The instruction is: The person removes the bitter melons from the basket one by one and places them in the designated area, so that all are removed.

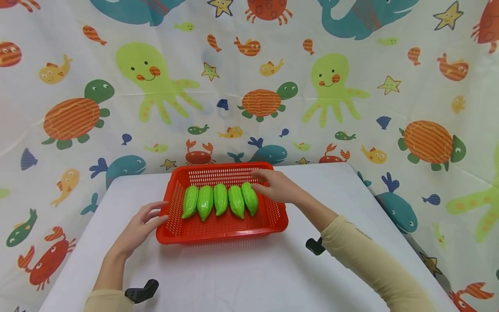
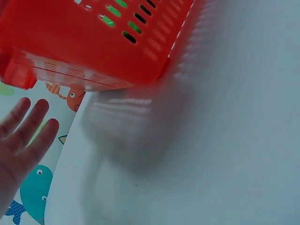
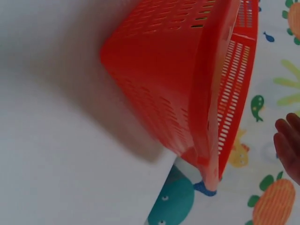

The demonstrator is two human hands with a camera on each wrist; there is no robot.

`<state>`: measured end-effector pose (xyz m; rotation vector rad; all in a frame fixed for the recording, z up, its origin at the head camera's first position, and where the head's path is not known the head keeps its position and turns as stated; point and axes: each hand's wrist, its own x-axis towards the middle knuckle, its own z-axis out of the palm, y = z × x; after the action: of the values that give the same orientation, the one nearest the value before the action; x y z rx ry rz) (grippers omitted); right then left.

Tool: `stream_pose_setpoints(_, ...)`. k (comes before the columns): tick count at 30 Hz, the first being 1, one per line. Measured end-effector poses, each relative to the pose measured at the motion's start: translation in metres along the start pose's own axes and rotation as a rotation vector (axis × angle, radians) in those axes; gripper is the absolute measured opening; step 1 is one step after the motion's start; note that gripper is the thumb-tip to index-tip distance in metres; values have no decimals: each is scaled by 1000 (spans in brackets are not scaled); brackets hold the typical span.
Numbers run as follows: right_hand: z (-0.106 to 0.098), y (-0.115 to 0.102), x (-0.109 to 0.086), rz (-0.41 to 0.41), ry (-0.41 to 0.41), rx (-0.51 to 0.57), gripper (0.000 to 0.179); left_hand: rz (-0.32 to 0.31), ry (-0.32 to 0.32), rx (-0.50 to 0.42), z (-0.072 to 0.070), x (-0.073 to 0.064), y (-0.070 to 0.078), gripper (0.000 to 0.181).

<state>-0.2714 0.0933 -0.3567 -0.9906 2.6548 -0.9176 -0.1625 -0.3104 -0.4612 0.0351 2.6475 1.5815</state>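
Note:
A red plastic basket (image 1: 222,236) with slotted walls stands on the white table. Inside it, several green bitter melons (image 1: 205,203) lie side by side in a row. My left hand (image 1: 140,225) is beside the basket's left rim, fingers extended; in the left wrist view a gap separates those fingers (image 2: 33,123) from the red wall. Over the basket's right side reaches my right hand (image 1: 277,187), its fingers pointing left, close to the rightmost bitter melon (image 1: 250,199). Nothing shows in its grasp. Only part of that hand (image 3: 289,147) appears in the right wrist view.
The white table (image 1: 234,277) extends in front of the basket and to both sides. Behind it hangs a curtain (image 1: 234,147) printed with sea animals. Black devices (image 1: 142,291) are worn at both wrists, near the beige sleeves (image 1: 370,255).

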Motion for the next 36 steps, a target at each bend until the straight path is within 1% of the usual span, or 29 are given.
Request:
stream_pose_setpoints(4, 4, -3, 12, 23, 7, 30, 47, -4, -17, -10, 0, 3, -5, 64)
stream_pose_setpoints(7, 6, -4, 21, 37, 28, 51, 45, -10, -26, -27, 1, 4, -9, 65)
stream_pose_setpoints(14, 13, -6, 40, 144, 89, 130, 39, -17, -25, -87, 3, 5, -17, 64)
stream_pose_setpoints(18, 18, -6, 50, 192, 87, 177, 38, -30, -18, -122, 6, 6, -22, 64)
stream_pose_setpoints(21, 21, -5, 55, 225, 77, 183, 39, -32, -9, -127, 6, 6, -22, 64)
stream_pose_setpoints(24, 23, -3, 61, 258, 84, 162, 38, -29, -1, -119, 6, 7, -20, 64)
stream_pose_setpoints(28, 24, 1, 67, 281, 93, 166, 39, -27, 2, -111, 6, 6, -16, 64)
stream_pose_setpoints(31, 24, 5, 70, 295, 73, 185, 42, -23, 2, -109, 6, 6, -15, 63)
stream_pose_setpoints(34, 23, 10, 72, 309, 28, 200, 47, -16, -2, -107, 6, 6, -15, 63)
stream_pose_setpoints(36, 22, 14, 74, 315, -5, 189, 49, -14, -7, -103, 7, 8, -15, 63)
